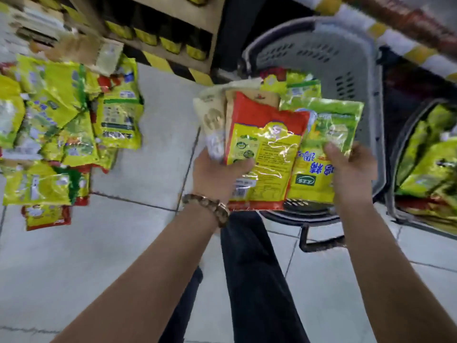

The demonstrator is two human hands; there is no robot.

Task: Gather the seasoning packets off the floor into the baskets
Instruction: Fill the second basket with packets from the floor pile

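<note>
My left hand [217,173] grips a fan of packets: a red and yellow packet [267,144] in front, and beige and white ones [212,115] behind it. My right hand [351,169] pinches a green and yellow packet [329,134] beside them. Both hands hold the packets over the near rim of a grey basket [346,60], which has a few packets [299,87] inside. A pile of yellow-green and red packets [64,125] lies on the floor at the left. A second basket [405,154] at the right is full of green packets [435,169].
Low shelving with yellow-lidded jars [158,38] and a black and yellow striped base [173,68] stands behind the floor pile. My dark-trousered leg [257,280] stretches between my arms. The grey basket's black handle [321,243] lies on the tiled floor [99,256].
</note>
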